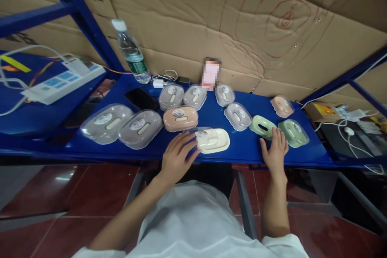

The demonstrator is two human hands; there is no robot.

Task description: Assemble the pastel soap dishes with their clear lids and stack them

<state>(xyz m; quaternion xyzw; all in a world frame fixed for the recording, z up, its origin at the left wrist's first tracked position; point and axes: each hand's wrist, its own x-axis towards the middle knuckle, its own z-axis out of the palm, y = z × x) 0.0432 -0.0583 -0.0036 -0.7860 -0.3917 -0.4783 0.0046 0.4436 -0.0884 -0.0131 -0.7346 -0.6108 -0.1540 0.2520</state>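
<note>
A cream oval dish [223, 140] lies near the front edge of the blue table, with a clear labelled cover [207, 137] partly over its left side. My left hand [178, 155] is at the cover's left end, fingers spread; whether it grips the cover is hard to tell. Farther right, a green oval piece [262, 126] with a dark slot lies uncovered. My right hand [274, 151] touches down between it and a green covered box [294, 133], fingers apart and holding nothing visible. A peach covered box [180, 118] sits just behind my left hand.
Several grey covered boxes [107, 123] stand left and behind. A dark phone [141, 99], water bottle [133, 54] and charger [158, 84] are at the back left. Another peach box [282, 106] lies back right. Cardboard [181, 24] walls the rear.
</note>
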